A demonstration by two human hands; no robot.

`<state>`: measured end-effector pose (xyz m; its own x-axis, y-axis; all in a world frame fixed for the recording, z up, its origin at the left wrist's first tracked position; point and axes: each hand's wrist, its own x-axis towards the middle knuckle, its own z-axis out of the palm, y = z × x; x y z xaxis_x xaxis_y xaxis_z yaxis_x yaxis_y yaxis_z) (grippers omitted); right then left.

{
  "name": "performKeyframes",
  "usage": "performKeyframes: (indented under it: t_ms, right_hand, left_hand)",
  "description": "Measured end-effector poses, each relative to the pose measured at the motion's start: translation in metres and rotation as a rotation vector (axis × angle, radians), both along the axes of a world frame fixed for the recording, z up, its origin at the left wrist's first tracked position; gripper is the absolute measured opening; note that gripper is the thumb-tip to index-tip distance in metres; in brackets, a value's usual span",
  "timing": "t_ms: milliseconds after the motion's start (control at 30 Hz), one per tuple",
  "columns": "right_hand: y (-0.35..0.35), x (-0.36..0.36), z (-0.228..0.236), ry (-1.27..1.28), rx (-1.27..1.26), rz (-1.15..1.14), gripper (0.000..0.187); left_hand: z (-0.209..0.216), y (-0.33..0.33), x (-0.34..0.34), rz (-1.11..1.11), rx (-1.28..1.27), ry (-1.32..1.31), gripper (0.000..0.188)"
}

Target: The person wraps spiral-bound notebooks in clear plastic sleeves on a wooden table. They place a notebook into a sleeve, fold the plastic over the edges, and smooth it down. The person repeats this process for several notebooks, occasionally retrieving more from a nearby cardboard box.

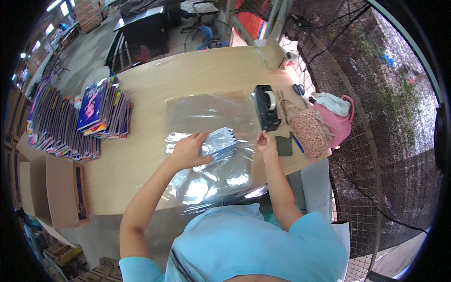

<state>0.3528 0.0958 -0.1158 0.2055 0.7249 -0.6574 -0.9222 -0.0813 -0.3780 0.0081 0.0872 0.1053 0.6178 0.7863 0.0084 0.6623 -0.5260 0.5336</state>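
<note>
My left hand (189, 151) is closed around a small spiral-bound notebook (221, 143), thumb on its near side and fingers over its far edge. The pad looks wrapped in clear film, and its black coil shows at the right end. Under it, clear plastic sheets (202, 110) lie spread on the table and reflect the light. My right hand (266, 142) is pinched at the fingertips, just below the near end of a black tape dispenser (267, 109) with a pale roll. Whatever sits between those fingertips is too small to make out.
Stacks of colourful notebooks (105, 108) stand on the left, beside an open cardboard box (63, 190). To the right lie scissors (299, 90), a blue pen (297, 142), a dark green square (283, 146), a woven bag (310, 131) and a pink bag (339, 122). Mesh fencing borders the table's right side.
</note>
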Motion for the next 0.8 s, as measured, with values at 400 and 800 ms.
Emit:
performKeyframes:
  t_ms: [400,800]
  right_hand:
    - [-0.083,-0.179,0.100,-1.170,0.307,0.400,0.031]
    - [-0.101,-0.131,0.153,0.075,0.138,0.813,0.055]
  left_hand:
    - [-0.001,-0.003,-0.001,-0.029,-0.018,-0.021,0.067]
    - [0.025,-0.116,0.024,-0.298,0.662,0.303,0.047]
